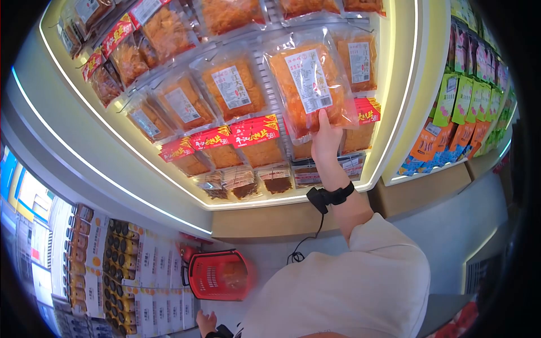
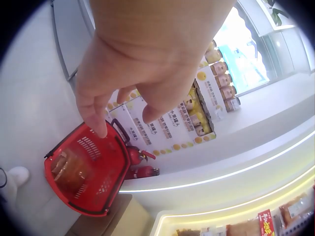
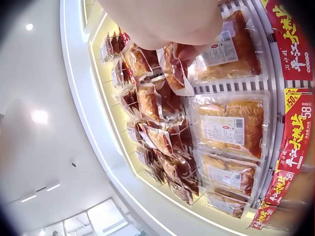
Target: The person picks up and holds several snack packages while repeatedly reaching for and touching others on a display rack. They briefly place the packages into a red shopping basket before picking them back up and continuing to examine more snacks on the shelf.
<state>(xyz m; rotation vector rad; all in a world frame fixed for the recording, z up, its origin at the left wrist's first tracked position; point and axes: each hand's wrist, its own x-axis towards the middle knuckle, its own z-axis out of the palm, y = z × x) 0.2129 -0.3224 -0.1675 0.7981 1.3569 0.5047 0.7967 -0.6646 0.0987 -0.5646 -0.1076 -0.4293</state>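
My right hand (image 1: 327, 141) pinches the lower edge of a clear plastic packet of orange-brown flat food (image 1: 310, 79) with a white printed label, thumb on its front. The packet stands out in front of the shelf's other packets. In the right wrist view, the right hand (image 3: 172, 24) partly covers the held packet (image 3: 173, 71). Low at my side, the left hand (image 1: 206, 323) hangs with loosely bent fingers and nothing in them. In the left wrist view, the left hand (image 2: 142, 69) overlaps the red shopping basket (image 2: 106, 169), which stands on the floor.
Similar packets (image 1: 234, 84) hang in rows on the lit shelf, above red price cards (image 1: 256, 132). Stacked white cartons (image 1: 155, 270) and jars stand at the left. Red fire extinguishers (image 2: 142, 172) are beside the basket. A cable (image 1: 310, 239) trails from the right wrist camera.
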